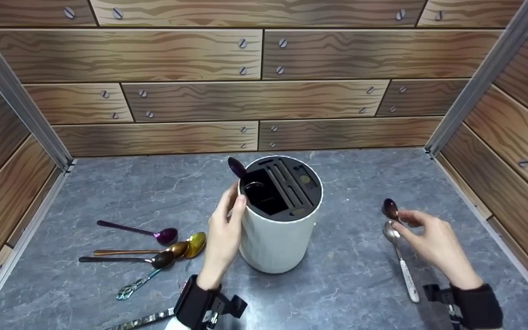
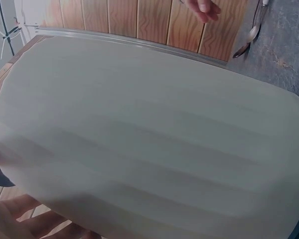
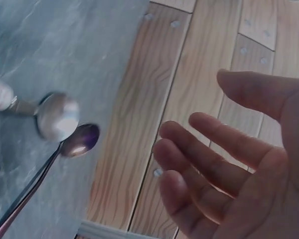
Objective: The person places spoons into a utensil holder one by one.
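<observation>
A white cylindrical utensil holder (image 1: 275, 247) with a black slotted top stands mid-table in the head view. My left hand (image 1: 224, 229) holds its left side, thumb near the rim and fingers around the wall. A dark purple spoon (image 1: 236, 167) sticks out of the holder's large compartment, bowl up. On the right, my right hand (image 1: 433, 238) hovers beside two spoons, fingers loosely bent and, in the right wrist view, holding nothing. A dark purplish spoon (image 3: 82, 141) lies partly under the bowl of a silver spoon (image 3: 60, 117), whose handle is white.
At the left lie a purple spoon (image 1: 167, 235), a copper spoon (image 1: 179, 249), a gold spoon (image 1: 196, 244), a black spoon (image 1: 162, 260) and a teal ornate handle (image 1: 131, 289). A patterned handle (image 1: 145, 319) is near the front edge. Wood-patterned walls (image 1: 190, 101) enclose the table.
</observation>
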Available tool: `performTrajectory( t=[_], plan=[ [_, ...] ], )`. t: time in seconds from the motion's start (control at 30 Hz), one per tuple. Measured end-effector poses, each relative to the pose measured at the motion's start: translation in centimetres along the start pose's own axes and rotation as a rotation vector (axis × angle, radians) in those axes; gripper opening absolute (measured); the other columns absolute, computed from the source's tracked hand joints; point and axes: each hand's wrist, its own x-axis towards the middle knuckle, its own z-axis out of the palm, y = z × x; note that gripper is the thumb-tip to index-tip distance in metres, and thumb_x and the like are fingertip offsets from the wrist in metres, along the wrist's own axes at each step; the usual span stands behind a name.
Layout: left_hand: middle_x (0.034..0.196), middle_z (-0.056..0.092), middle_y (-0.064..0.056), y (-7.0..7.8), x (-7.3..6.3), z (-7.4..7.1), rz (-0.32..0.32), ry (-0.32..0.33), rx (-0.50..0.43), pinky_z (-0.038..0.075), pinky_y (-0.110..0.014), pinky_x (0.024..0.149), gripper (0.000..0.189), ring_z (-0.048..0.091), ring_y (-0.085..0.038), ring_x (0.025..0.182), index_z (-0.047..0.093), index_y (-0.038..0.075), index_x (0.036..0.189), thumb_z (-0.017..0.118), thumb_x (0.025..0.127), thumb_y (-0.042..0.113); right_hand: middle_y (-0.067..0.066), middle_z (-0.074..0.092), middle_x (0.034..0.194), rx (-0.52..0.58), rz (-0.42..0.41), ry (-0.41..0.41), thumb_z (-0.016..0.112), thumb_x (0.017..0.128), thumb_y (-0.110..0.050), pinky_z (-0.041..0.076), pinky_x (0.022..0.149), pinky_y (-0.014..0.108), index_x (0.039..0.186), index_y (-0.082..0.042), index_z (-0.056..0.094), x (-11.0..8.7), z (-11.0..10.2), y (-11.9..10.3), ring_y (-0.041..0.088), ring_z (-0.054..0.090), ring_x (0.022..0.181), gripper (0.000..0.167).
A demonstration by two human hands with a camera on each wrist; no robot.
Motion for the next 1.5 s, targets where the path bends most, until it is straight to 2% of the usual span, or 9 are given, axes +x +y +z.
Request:
performTrajectory(
  t=[0.07,0.23,0.4,0.63,0.87,1.0,1.33,1.43,1.5],
  plan=[
    [0.157,0.056,-0.019,0.0,0.0,0.0,-0.001,0.0,-0.002,0.047,-0.049,0.123,0.046,0.054,-0.033,0.147,0.05,0.003,0.154,0.051,0.112,0.021,0.029,0.075,0.118,-0.017,0.031,-0.064,0.071,0.101,-0.03,0.059,0.085,0.059,0.131,0.005,0.068,0.1,0.1,0.5,0.047,0.072,0.105,0.046],
    [0.157,0.056,-0.019,0.1,0.1,-0.1,-0.001,-0.003,-0.004,0.047,-0.049,0.123,0.046,0.055,-0.033,0.147,0.05,0.003,0.154,0.051,0.112,0.021,0.025,0.078,0.107,-0.051,0.094,-0.2,0.072,0.099,-0.034,0.06,0.08,0.054,0.127,0.009,0.067,0.3,0.4,1.5,0.039,0.074,0.096,0.051],
    [0.157,0.056,-0.019,0.0,0.0,-0.1,-0.001,-0.005,-0.001,0.047,-0.05,0.123,0.046,0.055,-0.032,0.147,0.05,0.004,0.155,0.051,0.112,0.021,0.027,0.077,0.107,-0.082,0.133,-0.268,0.071,0.098,-0.035,0.061,0.08,0.057,0.122,0.01,0.069,0.5,0.6,2.1,0.039,0.075,0.092,0.051],
    [0.156,0.057,-0.019,0.1,0.0,0.0,-0.005,-0.003,0.003,0.046,-0.05,0.124,0.046,0.054,-0.032,0.147,0.05,0.004,0.154,0.051,0.112,0.021,0.027,0.078,0.102,-0.139,0.123,-0.269,0.072,0.095,-0.033,0.059,0.07,0.05,0.11,0.007,0.074,0.6,1.3,2.6,0.036,0.075,0.084,0.042],
    [0.156,0.056,-0.019,0.1,0.0,0.0,-0.004,0.001,0.013,0.046,-0.051,0.124,0.046,0.054,-0.033,0.147,0.05,0.002,0.154,0.05,0.112,0.02,0.014,0.074,0.086,-0.172,0.156,-0.28,0.075,0.093,-0.036,0.044,0.058,0.037,0.093,-0.009,0.081,0.6,2.1,2.6,0.024,0.061,0.072,0.027],
    [0.156,0.056,-0.02,0.2,-0.1,0.0,-0.017,0.005,0.024,0.046,-0.051,0.124,0.046,0.054,-0.034,0.147,0.05,0.002,0.154,0.05,0.112,0.02,0.008,0.064,0.073,-0.19,0.155,-0.282,0.075,0.094,-0.034,0.038,0.056,0.034,0.074,-0.012,0.071,0.5,2.3,2.4,0.022,0.056,0.067,0.03],
    [0.156,0.057,-0.021,0.1,0.0,0.0,-0.015,0.008,0.019,0.046,-0.052,0.123,0.046,0.055,-0.034,0.146,0.05,0.001,0.154,0.051,0.112,0.019,0.005,0.059,0.065,-0.209,0.15,-0.257,0.077,0.091,-0.029,0.037,0.053,0.034,0.059,-0.015,0.052,0.1,2.9,1.8,0.021,0.054,0.061,0.043],
    [0.157,0.056,-0.021,0.1,0.0,0.0,-0.015,0.004,0.013,0.046,-0.052,0.124,0.046,0.054,-0.034,0.147,0.049,0.001,0.154,0.05,0.112,0.019,0.009,0.059,0.065,-0.239,0.133,-0.237,0.08,0.088,-0.027,0.045,0.052,0.041,0.06,-0.014,0.048,0.1,3.1,1.6,0.026,0.058,0.061,0.044],
    [0.157,0.055,-0.02,0.1,0.0,0.0,-0.015,0.004,0.011,0.045,-0.052,0.124,0.047,0.053,-0.034,0.148,0.049,0.001,0.155,0.05,0.112,0.019,0.016,0.065,0.07,-0.261,0.106,-0.219,0.082,0.086,-0.024,0.051,0.055,0.05,0.063,-0.01,0.052,0.1,3.2,1.5,0.034,0.064,0.064,0.041]
  ],
)
